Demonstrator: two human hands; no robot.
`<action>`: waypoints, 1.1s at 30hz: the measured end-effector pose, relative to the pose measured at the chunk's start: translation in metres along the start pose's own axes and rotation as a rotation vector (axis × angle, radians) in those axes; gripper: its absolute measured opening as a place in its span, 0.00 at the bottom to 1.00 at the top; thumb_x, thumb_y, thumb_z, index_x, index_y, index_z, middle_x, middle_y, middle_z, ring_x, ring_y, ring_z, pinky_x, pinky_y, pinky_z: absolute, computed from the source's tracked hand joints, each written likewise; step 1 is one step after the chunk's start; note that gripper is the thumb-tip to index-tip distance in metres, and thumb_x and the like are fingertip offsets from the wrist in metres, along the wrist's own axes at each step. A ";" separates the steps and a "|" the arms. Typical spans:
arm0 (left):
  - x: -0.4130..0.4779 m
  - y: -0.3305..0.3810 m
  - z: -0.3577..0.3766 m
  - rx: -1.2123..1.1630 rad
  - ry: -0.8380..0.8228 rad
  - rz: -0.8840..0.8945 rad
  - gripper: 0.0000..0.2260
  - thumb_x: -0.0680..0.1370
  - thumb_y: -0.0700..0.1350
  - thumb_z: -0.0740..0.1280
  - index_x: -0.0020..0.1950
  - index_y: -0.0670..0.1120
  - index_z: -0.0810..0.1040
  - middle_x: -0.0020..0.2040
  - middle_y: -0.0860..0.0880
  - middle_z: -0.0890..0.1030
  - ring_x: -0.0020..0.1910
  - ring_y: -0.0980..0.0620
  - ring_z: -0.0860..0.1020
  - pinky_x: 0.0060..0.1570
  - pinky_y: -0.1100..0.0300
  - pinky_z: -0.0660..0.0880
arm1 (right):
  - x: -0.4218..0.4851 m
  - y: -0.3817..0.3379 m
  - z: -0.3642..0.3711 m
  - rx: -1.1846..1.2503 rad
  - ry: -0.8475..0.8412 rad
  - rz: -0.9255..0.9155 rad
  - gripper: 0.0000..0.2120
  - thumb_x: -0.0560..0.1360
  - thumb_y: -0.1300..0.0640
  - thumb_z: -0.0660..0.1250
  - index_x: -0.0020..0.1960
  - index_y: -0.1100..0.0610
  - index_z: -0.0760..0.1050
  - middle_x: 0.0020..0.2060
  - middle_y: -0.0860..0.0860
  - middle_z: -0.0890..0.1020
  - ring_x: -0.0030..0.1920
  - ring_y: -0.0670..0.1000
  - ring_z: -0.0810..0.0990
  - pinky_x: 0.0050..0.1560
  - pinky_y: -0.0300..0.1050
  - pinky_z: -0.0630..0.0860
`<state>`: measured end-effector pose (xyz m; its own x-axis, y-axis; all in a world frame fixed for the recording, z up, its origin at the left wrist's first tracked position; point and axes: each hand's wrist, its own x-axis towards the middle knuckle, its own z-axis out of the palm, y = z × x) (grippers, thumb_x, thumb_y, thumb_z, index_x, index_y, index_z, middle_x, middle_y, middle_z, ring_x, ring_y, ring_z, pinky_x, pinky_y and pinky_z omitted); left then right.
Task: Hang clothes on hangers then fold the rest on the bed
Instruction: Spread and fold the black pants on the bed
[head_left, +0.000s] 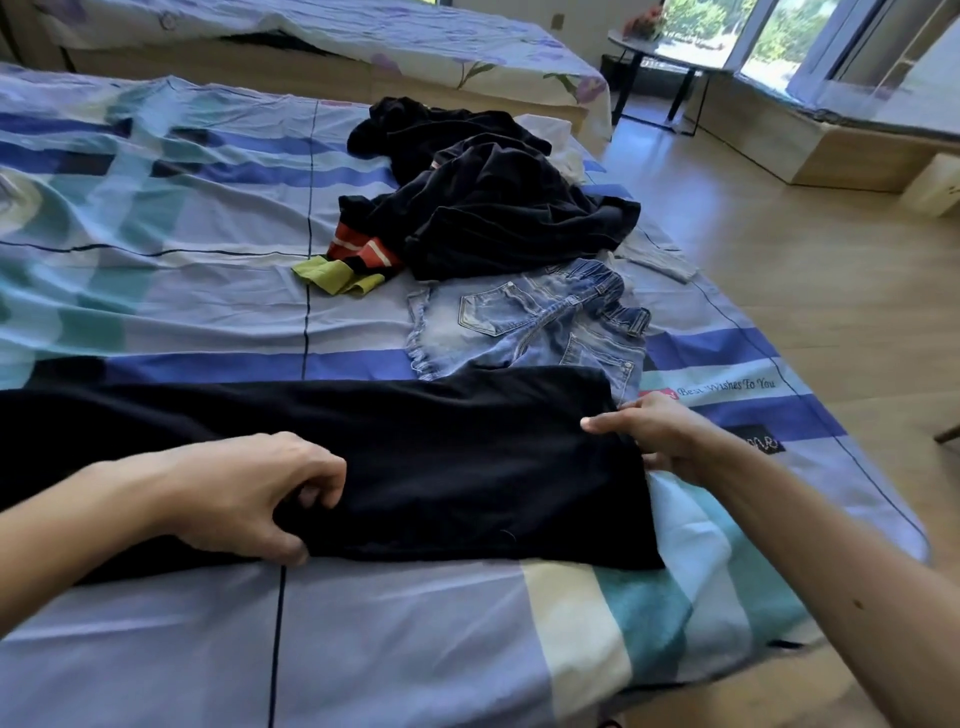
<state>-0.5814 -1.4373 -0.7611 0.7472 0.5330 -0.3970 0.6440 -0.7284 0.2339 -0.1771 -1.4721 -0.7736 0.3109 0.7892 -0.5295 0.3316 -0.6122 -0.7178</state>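
We find the black garment (441, 467) laid flat across the near part of the bed (389, 649), a long, smooth, matte rectangle of soft cloth running from the left edge of view to near the bed's right side. The left hand (249, 493) has its fingers curled and bunches the fabric at the garment's near edge. The right hand (660, 431) pinches the garment's right end, thumb on top and fingers tucked beneath.

The bed serves as the only holder of clothes. Just beyond the black garment, touching its far edge, lie faded denim shorts (530, 317) with frayed hems and stitched pockets. Behind these sits a crumpled pile of dark clothes (493, 208), with red and yellow-green striped cuffs (358, 254) showing at its left. The sheet is thin, creased cotton in blue, teal and cream blocks.

Further out we note a second bed (363, 31) under floral cloth, a round table (670, 57) and a wooden floor (779, 260).
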 end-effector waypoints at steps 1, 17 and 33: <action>0.001 0.001 0.001 0.032 -0.008 -0.013 0.16 0.66 0.60 0.70 0.48 0.61 0.68 0.46 0.61 0.73 0.49 0.65 0.70 0.50 0.66 0.70 | -0.002 0.000 0.001 -0.031 -0.006 0.024 0.16 0.66 0.53 0.81 0.36 0.54 0.73 0.26 0.49 0.71 0.27 0.48 0.70 0.32 0.41 0.65; 0.021 0.047 0.011 -0.121 0.354 0.132 0.11 0.76 0.62 0.65 0.46 0.59 0.66 0.45 0.61 0.71 0.44 0.63 0.71 0.44 0.65 0.70 | -0.023 -0.033 -0.055 0.160 0.043 -0.267 0.08 0.79 0.62 0.67 0.56 0.64 0.81 0.40 0.55 0.86 0.35 0.49 0.84 0.34 0.39 0.81; 0.104 0.079 0.020 -0.065 0.660 -0.083 0.31 0.75 0.61 0.57 0.77 0.52 0.64 0.76 0.49 0.62 0.77 0.47 0.58 0.74 0.49 0.61 | -0.018 -0.010 -0.078 0.183 0.090 -0.410 0.05 0.79 0.62 0.67 0.54 0.59 0.80 0.47 0.56 0.86 0.39 0.48 0.85 0.40 0.39 0.81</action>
<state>-0.4563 -1.4480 -0.8022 0.6253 0.7529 0.2053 0.6968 -0.6571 0.2876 -0.1166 -1.4843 -0.7217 0.2657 0.9525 -0.1489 0.2837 -0.2249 -0.9322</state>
